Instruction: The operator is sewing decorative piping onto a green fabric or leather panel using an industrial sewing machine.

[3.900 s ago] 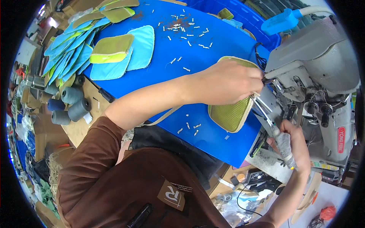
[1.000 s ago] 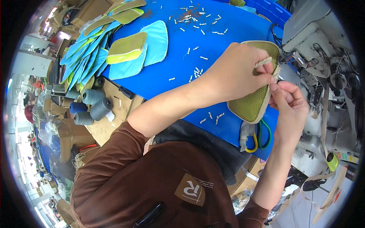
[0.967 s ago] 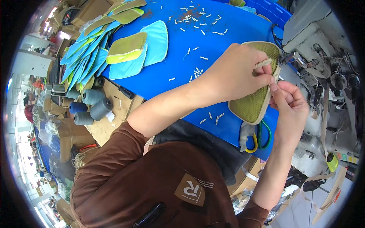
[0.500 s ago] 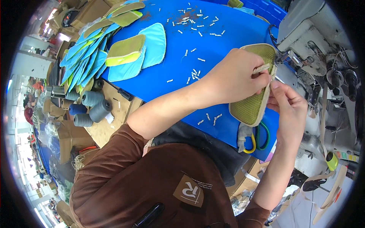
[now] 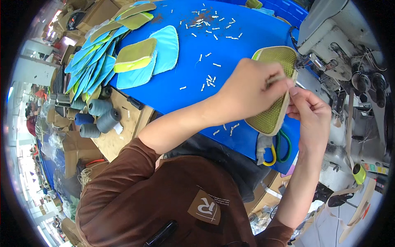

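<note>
An olive mesh pad (image 5: 269,117) with beige bound edges stands tilted over the right side of the blue table. My left hand (image 5: 257,88) lies across the pad, its fingers closed in a pinch at the right-hand edge. A thin beige strip (image 5: 276,78) shows blurred between those fingers; its far end is hidden. My right hand (image 5: 310,109) is closed too, thumb and forefinger pinching the pad's bound edge just beside the left fingertips. Scissors with yellow and green handles (image 5: 283,150), partly wrapped in grey cloth, lie below the pad.
A sewing machine (image 5: 329,45) stands close at the right of the pad. Blue and olive fabric pieces (image 5: 96,57) are heaped at the far left, with several thread cones (image 5: 101,107) nearer. Small beige scraps (image 5: 210,80) are scattered over the blue table (image 5: 185,96).
My left hand has shifted slightly left and is blurred by motion, the strip less distinct in it. The pad has moved a little left. My right hand keeps its pinch.
</note>
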A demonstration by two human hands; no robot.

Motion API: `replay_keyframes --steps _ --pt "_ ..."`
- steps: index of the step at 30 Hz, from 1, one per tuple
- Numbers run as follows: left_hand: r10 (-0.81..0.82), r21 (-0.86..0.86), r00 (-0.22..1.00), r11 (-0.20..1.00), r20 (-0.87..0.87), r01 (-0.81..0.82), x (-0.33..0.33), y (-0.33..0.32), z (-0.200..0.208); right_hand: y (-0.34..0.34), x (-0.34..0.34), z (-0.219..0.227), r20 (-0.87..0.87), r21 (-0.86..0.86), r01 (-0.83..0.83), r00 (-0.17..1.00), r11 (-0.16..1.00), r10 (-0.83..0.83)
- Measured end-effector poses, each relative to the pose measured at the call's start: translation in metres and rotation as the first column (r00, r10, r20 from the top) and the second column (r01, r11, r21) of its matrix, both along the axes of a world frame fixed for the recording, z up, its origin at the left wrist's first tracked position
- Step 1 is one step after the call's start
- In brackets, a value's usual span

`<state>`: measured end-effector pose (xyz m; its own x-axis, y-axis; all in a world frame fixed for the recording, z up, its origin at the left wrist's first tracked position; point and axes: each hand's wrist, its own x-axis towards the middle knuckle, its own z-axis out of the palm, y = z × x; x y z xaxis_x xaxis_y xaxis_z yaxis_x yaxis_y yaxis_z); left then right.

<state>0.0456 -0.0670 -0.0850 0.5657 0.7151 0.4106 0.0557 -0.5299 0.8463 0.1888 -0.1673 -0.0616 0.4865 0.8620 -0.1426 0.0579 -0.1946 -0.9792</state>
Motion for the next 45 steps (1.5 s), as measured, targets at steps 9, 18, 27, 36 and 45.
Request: replay_keyframes --steps 9,18,27,36,45 --pt "-0.216 -0.219 0.966 0.959 -0.141 0.183 0.0 0.019 0.016 -0.002 0.0 -0.001 0.042 -0.01 -0.012 0.999 1.0 0.012" --pt "-0.262 -0.358 0.957 0.912 -0.127 0.202 0.0 0.018 0.022 -0.001 0.004 0.003 0.036 0.002 -0.092 0.995 0.996 0.092" --pt "-0.303 -0.349 0.942 0.906 -0.144 0.238 -0.001 0.021 0.026 -0.001 0.005 -0.003 0.077 0.015 -0.103 0.992 0.995 0.101" --pt "-0.38 -0.562 0.924 0.772 -0.035 0.297 0.006 0.027 0.015 -0.002 0.004 -0.009 -0.002 0.07 -0.06 0.998 0.996 0.06" --pt "-0.334 -0.319 0.902 0.916 -0.273 0.243 0.005 0.028 0.031 -0.003 -0.008 -0.012 0.113 0.129 -0.044 0.993 0.991 0.029"
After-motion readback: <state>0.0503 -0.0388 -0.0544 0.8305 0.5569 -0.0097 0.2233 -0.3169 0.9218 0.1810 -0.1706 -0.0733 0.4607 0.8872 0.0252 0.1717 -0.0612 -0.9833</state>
